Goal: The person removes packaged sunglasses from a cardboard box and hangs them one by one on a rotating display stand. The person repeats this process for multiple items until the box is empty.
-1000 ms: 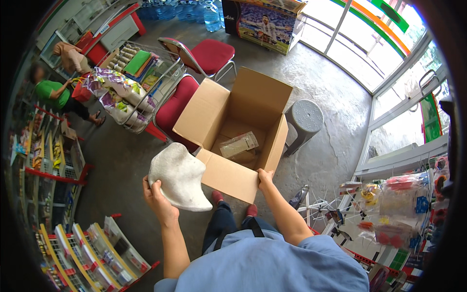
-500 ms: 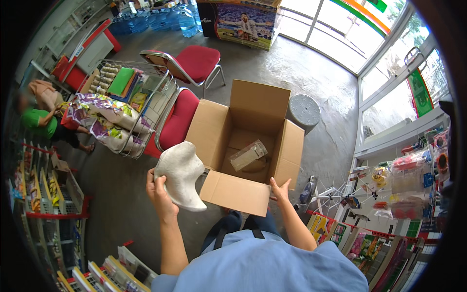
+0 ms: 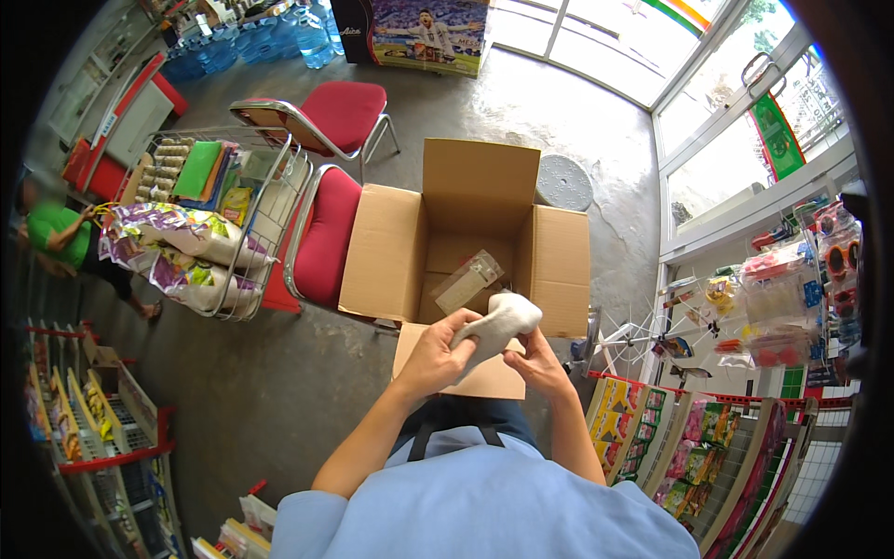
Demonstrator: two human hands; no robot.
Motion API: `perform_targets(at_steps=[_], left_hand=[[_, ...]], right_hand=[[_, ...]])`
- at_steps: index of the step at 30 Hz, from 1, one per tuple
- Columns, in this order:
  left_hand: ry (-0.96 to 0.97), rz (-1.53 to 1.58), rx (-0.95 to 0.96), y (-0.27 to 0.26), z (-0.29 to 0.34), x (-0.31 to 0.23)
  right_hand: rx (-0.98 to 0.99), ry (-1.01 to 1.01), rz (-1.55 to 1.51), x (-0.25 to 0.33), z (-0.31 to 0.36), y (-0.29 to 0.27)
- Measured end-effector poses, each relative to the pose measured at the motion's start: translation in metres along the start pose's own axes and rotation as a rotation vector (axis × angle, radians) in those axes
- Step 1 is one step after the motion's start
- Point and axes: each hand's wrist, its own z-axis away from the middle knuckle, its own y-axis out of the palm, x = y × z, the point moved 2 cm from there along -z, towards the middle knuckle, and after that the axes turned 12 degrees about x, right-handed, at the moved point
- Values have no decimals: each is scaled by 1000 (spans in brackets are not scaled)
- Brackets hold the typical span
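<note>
Above the near flap of a cardboard box [image 3: 480, 233], both my hands hold an off-white curved piece [image 3: 503, 321], with one rounded end; its exact kind I cannot tell. My left hand [image 3: 440, 352] pinches its left part between thumb and fingers. At the rounded end, my right hand [image 3: 538, 361] grips with its fingers partly hidden behind the piece. The box stands open with its flaps spread. A clear plastic packet [image 3: 468, 279] with a pale item in it lies inside the box.
Left of the box stand a red chair [image 3: 326, 233] and a wire cart [image 3: 279, 196] loaded with packaged goods. Behind it are another red chair [image 3: 345, 116] and a round grey stool [image 3: 564, 182]. Shelves [image 3: 698, 438] rise at right. A person in green [image 3: 60, 233] is at far left.
The off-white piece has moved right, from beside the box to over its near flap. My right hand has left the box's edge and taken hold of the piece too.
</note>
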Motion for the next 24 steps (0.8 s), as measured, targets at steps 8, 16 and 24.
perform_targets(at_steps=[8,16,24], left_hand=[[325,-682,-736,-130,-13,45],[-298,-810,-955,-320,34,113],[-190,-883,-1037,-321,63,125]], right_hand=[[-298,-36,-321,-8,-18,-2],[-394,43,-275,6,-5,-15],[-344,78,-228,5,-14,-17]])
